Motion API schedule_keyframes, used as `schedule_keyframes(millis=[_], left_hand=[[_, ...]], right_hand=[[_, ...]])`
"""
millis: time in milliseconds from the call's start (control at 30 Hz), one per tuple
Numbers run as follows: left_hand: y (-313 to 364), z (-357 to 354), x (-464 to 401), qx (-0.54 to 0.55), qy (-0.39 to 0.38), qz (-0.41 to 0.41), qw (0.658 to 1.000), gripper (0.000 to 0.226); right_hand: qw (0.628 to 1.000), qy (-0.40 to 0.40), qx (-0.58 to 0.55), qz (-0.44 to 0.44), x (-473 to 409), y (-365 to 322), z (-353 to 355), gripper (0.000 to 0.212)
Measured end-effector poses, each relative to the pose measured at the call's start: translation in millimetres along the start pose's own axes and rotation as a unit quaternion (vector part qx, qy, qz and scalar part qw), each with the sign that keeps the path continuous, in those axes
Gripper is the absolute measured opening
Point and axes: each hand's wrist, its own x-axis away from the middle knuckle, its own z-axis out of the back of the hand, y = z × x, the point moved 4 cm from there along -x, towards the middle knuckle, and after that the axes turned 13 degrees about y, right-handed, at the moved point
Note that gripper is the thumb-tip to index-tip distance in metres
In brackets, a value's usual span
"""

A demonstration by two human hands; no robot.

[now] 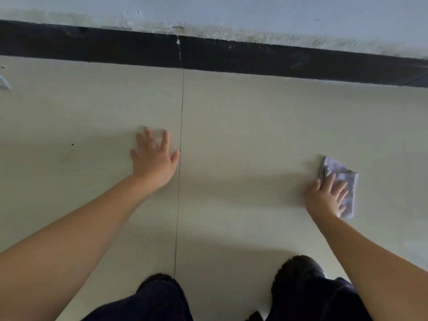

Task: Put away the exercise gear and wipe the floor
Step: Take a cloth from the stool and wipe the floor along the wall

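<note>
The pale tiled floor point(243, 126) fills the head view. My left hand point(154, 158) lies flat on it with fingers spread, just left of a thin tile joint, holding nothing. My right hand point(326, 195) presses down on a folded light grey cloth point(345, 179) at the right, fingers laid over it. The cloth sticks out beyond my fingers toward the wall and to the right. No exercise gear is in view.
A black skirting board point(254, 57) runs along the foot of a white, scuffed wall point(231, 10). A tile joint point(180, 158) runs from the wall toward me. Small dark specks point(72, 144) mark the floor at the left. My dark-trousered knees point(301, 281) are at the bottom.
</note>
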Motion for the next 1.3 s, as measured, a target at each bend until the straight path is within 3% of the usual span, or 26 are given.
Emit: schedule_keyframes(millis=[67,100,167,233,300,400,433,500,600,667,733,800,900,967,1033,1100,1167,1300], left_hand=[[3,-7,3,-0.004,0.003,-0.001,1.000,0.071],[3,-9,3,-0.007,0.004,0.000,1.000,0.074],[2,-10,2,-0.008,0.001,0.002,1.000,0.077],[2,-10,2,-0.011,0.001,-0.002,1.000,0.077],[2,-11,2,-0.012,0.003,-0.007,1.000,0.080],[1,-12,1,-0.007,0.001,-0.007,1.000,0.088],[1,-12,1,-0.006,0.003,-0.009,1.000,0.090],[2,-12,3,-0.009,0.009,-0.018,1.000,0.097],[5,-11,5,-0.015,0.020,-0.026,0.999,0.105],[6,-10,5,-0.027,0.028,-0.029,0.999,0.106],[8,-9,4,-0.037,0.023,-0.034,0.998,0.107],[5,-15,3,-0.021,0.033,-0.035,0.999,0.108],[7,-13,1,-0.003,0.062,-0.042,0.997,0.109],[6,-18,2,-0.023,0.043,-0.034,0.998,0.108],[3,-23,1,-0.023,0.046,-0.040,0.998,0.110],[0,-25,2,-0.020,0.046,-0.028,0.998,0.111],[0,-23,1,-0.020,0.052,-0.033,0.998,0.113],[-1,-25,1,-0.013,0.062,-0.036,0.997,0.111]], right_hand=[[0.999,0.013,-0.021,-0.046,12,-16,-7,0.060],[1.000,0.015,-0.016,-0.002,30,-34,-20,0.061],[0.984,0.063,0.008,0.169,85,-78,-46,0.066],[0.938,0.072,0.035,0.338,149,-115,-69,0.065],[0.876,0.009,0.063,0.479,191,-144,-77,0.063],[0.796,-0.028,0.050,0.603,166,-162,-77,0.058],[0.803,-0.015,0.055,0.594,138,-155,-77,0.056],[0.870,0.046,0.051,0.488,63,-128,-61,0.058],[0.978,0.042,0.020,0.204,-22,-82,-16,0.058],[0.999,0.021,0.003,0.035,-30,-78,-6,0.060],[0.997,0.057,0.005,0.053,-7,-113,-15,0.067],[0.975,0.053,0.012,0.214,37,-172,-37,0.072],[0.874,-0.067,0.061,0.477,114,-263,-67,0.063],[0.814,-0.105,0.096,0.564,138,-302,-71,0.058],[0.786,-0.086,0.104,0.603,129,-314,-75,0.056],[0.809,-0.058,0.081,0.580,90,-298,-67,0.054],[0.872,-0.004,0.048,0.488,32,-261,-48,0.056],[0.980,0.025,0.013,0.198,-80,-134,10,0.057]])
